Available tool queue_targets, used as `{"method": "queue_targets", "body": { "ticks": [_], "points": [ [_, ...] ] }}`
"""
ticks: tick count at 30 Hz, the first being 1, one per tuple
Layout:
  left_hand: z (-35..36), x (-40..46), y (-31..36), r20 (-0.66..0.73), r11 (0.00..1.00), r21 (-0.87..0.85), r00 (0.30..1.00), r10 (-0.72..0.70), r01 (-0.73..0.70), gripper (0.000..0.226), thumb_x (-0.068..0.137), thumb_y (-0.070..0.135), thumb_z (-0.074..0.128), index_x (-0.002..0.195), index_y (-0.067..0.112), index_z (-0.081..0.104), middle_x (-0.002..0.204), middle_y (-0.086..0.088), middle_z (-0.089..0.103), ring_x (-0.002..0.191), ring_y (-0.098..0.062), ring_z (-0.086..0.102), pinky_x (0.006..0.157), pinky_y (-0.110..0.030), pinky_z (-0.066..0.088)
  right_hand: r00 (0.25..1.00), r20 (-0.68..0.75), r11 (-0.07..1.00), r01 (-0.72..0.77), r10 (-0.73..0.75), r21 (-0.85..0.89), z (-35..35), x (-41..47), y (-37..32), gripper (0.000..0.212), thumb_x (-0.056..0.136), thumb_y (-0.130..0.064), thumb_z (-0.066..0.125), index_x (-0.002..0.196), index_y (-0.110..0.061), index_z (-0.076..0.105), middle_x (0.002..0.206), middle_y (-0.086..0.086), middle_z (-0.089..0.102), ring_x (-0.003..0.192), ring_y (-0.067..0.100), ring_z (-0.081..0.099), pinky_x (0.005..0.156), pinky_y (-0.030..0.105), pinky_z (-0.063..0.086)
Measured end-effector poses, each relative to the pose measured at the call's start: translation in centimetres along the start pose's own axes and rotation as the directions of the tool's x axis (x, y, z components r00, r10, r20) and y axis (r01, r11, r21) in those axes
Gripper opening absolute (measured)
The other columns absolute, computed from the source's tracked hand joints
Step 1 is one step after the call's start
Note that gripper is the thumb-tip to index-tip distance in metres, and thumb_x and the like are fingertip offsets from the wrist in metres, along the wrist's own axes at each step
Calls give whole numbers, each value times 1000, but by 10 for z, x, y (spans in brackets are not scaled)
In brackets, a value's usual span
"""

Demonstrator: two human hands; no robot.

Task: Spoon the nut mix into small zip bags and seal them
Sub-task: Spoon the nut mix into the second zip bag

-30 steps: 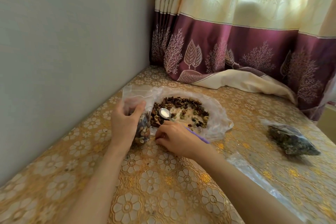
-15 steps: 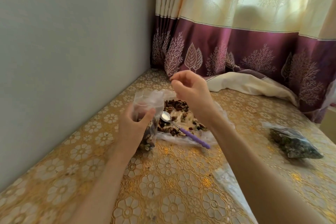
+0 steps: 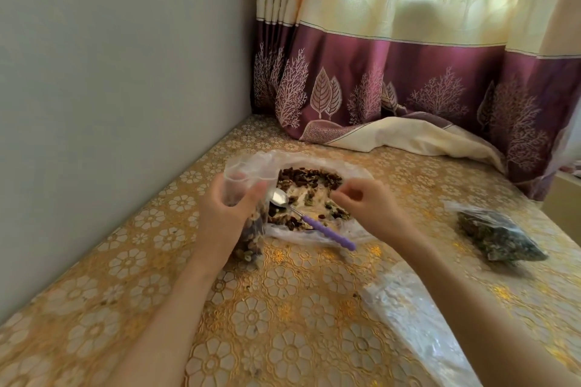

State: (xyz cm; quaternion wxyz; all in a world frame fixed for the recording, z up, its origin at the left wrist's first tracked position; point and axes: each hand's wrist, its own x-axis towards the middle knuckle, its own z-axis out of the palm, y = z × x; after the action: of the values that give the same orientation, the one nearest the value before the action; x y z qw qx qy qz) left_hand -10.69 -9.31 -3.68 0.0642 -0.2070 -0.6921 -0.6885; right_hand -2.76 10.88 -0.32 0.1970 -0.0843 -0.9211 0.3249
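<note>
Two hands up | left hand grips zip bag upright | right hand loosely curled, empty, just right of bag mouth | spoon between, handle toward right hand

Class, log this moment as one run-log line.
left hand: grips small zip bag | right hand: empty above nut mix | spoon: resting

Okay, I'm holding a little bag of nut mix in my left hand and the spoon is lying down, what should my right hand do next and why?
Probably pick the spoon back up by its purple handle. The left hand holds the small bag upright with its mouth open and room left above the nuts, while the right hand hovers over the nut mix holding nothing I can see.
</note>
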Motion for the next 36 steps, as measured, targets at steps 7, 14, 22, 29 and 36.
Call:
{"method": "queue_targets", "body": {
  "ticks": [7, 14, 22, 29, 36],
  "points": [
    [-4, 1, 6, -111, 997, -72, 994, -22, 14, 84, 57, 68, 61, 119, 12, 59, 104, -7, 69, 97, -21, 65, 88, -33, 48, 978, 197, 937, 8, 65, -350, 17, -21, 38, 22, 85, -40, 66, 85, -23, 51, 80, -9, 51, 65, 3, 41, 55, 17, 34],
    [-7, 3, 1, 7, 995, 91, 999, -32, 32, 61, 67, 67, 63, 110, 24, 56, 105, 5, 65, 95, -13, 63, 80, -29, 49, 991, -16, 990, -134, 135, 48, 11, -16, 31, 12, 92, -19, 59, 81, -15, 55, 69, 2, 62, 50, 7, 49, 45, 14, 38],
    [-6, 1, -10, 197, 983, 185, 979, -49, 12, 48, 62, 56, 70, 99, 34, 49, 92, 7, 65, 82, 3, 62, 70, -17, 41, 936, -51, 655, -204, 348, 727, 2, 1, 17, 18, 93, -6, 50, 79, -2, 61, 62, 1, 69, 46, 3, 42, 42, 13, 35],
    [-8, 0, -15, 345, 936, 346, 937, -54, -73, 85, 49, 62, 74, 121, 40, 34, 109, 13, 55, 94, 11, 52, 71, -8, 34, 932, -293, 847, -28, 214, 531, -12, -4, 17, 33, 97, -14, 47, 68, -16, 61, 51, -14, 63, 58, 21, 41, 51, 29, 33],
    [-12, 5, -22, 334, 907, 422, 933, -135, -20, 88, 60, 42, 82, 127, 43, 26, 129, 3, 45, 105, -9, 52, 76, -16, 36, 957, -257, 897, -8, 135, 442, -20, -6, 17, 28, 97, -15, 46, 73, -6, 59, 50, -16, 63, 55, 21, 36, 43, 22, 28]
  ]
}}
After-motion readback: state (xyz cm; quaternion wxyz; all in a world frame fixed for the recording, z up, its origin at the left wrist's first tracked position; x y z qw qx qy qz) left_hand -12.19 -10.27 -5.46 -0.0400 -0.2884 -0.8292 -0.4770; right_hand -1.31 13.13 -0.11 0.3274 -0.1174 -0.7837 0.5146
